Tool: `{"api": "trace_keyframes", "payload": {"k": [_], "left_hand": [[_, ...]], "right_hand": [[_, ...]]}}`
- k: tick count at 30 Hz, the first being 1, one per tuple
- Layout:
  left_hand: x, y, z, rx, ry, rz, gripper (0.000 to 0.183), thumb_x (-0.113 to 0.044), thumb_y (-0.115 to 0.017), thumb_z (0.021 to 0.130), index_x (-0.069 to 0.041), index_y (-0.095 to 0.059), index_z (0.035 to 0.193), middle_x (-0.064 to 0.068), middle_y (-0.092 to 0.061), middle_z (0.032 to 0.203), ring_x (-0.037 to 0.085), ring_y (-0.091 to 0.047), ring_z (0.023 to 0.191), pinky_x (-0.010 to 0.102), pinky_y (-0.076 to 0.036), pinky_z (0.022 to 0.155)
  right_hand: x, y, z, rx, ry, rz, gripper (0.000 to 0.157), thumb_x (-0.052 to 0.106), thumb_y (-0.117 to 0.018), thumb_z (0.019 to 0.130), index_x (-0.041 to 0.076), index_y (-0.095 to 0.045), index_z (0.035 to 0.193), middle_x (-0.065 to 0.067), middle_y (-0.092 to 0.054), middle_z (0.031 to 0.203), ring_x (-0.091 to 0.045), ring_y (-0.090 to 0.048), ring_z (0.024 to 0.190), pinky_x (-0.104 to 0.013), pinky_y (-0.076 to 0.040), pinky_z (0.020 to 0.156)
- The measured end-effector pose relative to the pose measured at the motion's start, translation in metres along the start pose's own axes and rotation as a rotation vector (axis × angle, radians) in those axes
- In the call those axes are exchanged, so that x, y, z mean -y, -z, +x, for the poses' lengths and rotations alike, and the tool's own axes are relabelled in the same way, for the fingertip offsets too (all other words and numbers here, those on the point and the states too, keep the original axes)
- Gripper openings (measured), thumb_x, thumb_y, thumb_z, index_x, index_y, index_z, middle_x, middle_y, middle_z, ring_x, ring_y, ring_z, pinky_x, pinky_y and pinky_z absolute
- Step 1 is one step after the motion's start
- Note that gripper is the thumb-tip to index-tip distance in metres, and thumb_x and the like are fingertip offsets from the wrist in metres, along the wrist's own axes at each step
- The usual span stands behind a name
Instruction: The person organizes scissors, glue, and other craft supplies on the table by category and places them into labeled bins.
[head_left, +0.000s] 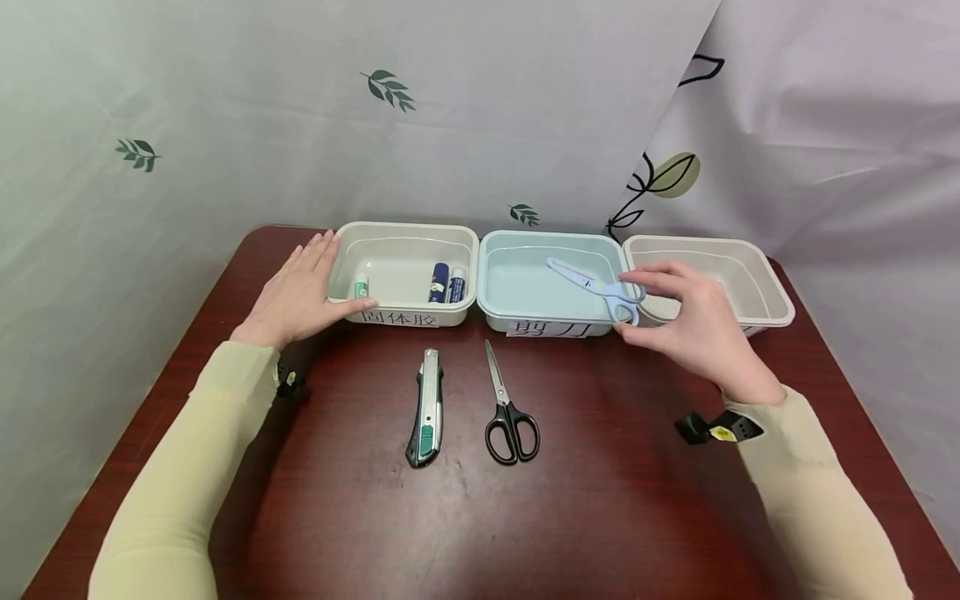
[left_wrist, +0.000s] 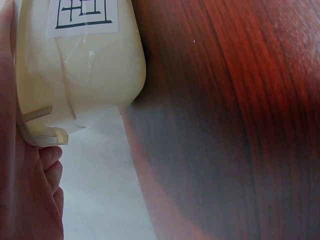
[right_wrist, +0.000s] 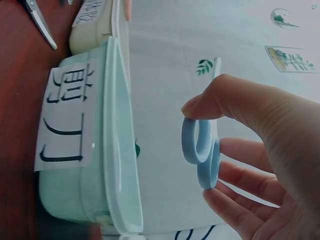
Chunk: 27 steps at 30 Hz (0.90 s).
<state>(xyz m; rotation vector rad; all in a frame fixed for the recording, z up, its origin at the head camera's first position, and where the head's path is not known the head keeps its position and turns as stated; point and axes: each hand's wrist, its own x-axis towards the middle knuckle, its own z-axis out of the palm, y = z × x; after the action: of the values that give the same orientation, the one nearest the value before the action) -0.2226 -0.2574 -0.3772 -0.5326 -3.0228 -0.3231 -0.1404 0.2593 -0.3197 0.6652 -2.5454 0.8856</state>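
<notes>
Light blue scissors [head_left: 592, 283] hang over the blue bin [head_left: 525, 321], their blades pointing left. My right hand [head_left: 693, 321] pinches them by the handle loops [right_wrist: 202, 145], thumb on one side and fingers on the other, as the right wrist view shows. At the left, my left hand [head_left: 300, 287] rests with straight fingers on the left rim of a cream bin [head_left: 408, 312], the thumb along its front edge. That bin holds a small green and white glue stick [head_left: 362, 285] and two dark blue glue sticks [head_left: 439, 282].
A utility knife [head_left: 428, 408] and black-handled scissors [head_left: 510, 425] lie on the dark red table [head_left: 480, 533] in front of the bins. A second cream bin [head_left: 750, 283] stands at the right, partly behind my right hand. A patterned cloth [head_left: 420, 167] hangs behind.
</notes>
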Motion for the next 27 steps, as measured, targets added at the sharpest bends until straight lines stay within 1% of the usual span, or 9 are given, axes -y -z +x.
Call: {"api": "trace_keyframes", "payload": {"k": [4,8,12,15,19,23,27], "left_hand": [[0.000,0.000,0.000,0.000,-0.001,-0.001,0.117,-0.076,-0.054,0.089,0.002,-0.008,0.162,0.023,-0.010,0.167,0.035,-0.007,0.154,0.045,0.000,0.124],[0.000,0.000,0.000,0.000,-0.002,-0.006,0.117,-0.076,-0.055,0.089,0.002,-0.008,0.162,0.024,-0.010,0.167,0.035,-0.008,0.154,0.045,-0.001,0.124],[0.000,0.000,0.000,0.002,0.002,-0.005,0.117,-0.076,-0.055,0.089,0.002,-0.008,0.162,0.023,-0.010,0.167,0.035,-0.007,0.154,0.045,0.000,0.124],[0.000,0.000,0.000,0.000,0.002,-0.004,0.117,-0.076,-0.055,0.089,0.002,-0.008,0.162,0.023,-0.010,0.167,0.035,-0.007,0.154,0.045,0.000,0.124],[0.000,0.000,0.000,-0.001,-0.001,-0.005,0.117,-0.076,-0.055,0.088,0.002,-0.008,0.162,0.023,-0.010,0.167,0.035,-0.007,0.154,0.045,0.000,0.124],[0.000,0.000,0.000,0.003,0.000,-0.004,0.117,-0.076,-0.055,0.088,0.002,-0.007,0.162,0.023,-0.009,0.167,0.035,-0.007,0.154,0.044,0.000,0.124],[0.000,0.000,0.000,0.005,0.001,-0.005,0.117,-0.076,-0.055,0.088,0.002,-0.007,0.162,0.023,-0.009,0.167,0.035,-0.006,0.154,0.044,0.000,0.124]], "right_hand": [[-0.001,0.002,0.006,0.002,-0.019,0.003,0.056,0.006,-0.092,0.068,0.010,-0.076,0.122,0.000,-0.067,0.120,-0.024,-0.069,0.101,-0.010,-0.044,0.088],[-0.003,0.002,0.014,0.015,-0.024,-0.013,0.056,0.008,-0.092,0.069,0.009,-0.075,0.123,-0.001,-0.066,0.121,-0.025,-0.069,0.101,-0.011,-0.043,0.087],[-0.003,0.003,0.023,0.006,-0.025,-0.007,0.055,0.007,-0.092,0.069,0.008,-0.075,0.122,-0.001,-0.066,0.120,-0.027,-0.070,0.102,-0.010,-0.043,0.087],[-0.004,0.004,0.031,-0.008,-0.036,0.022,0.054,0.005,-0.092,0.070,0.006,-0.075,0.121,0.000,-0.066,0.118,-0.028,-0.070,0.102,-0.010,-0.045,0.089],[-0.006,0.005,0.041,-0.025,-0.054,0.063,0.054,0.001,-0.091,0.070,0.005,-0.075,0.122,0.000,-0.065,0.115,-0.028,-0.070,0.104,-0.013,-0.049,0.092],[-0.007,0.006,0.051,-0.028,-0.071,0.067,0.053,0.002,-0.091,0.071,0.006,-0.076,0.121,0.001,-0.066,0.115,-0.026,-0.069,0.103,-0.016,-0.051,0.092],[-0.008,0.006,0.060,-0.017,-0.084,0.057,0.052,0.004,-0.092,0.071,0.005,-0.076,0.121,0.001,-0.066,0.116,-0.023,-0.069,0.103,-0.016,-0.051,0.091]]}}
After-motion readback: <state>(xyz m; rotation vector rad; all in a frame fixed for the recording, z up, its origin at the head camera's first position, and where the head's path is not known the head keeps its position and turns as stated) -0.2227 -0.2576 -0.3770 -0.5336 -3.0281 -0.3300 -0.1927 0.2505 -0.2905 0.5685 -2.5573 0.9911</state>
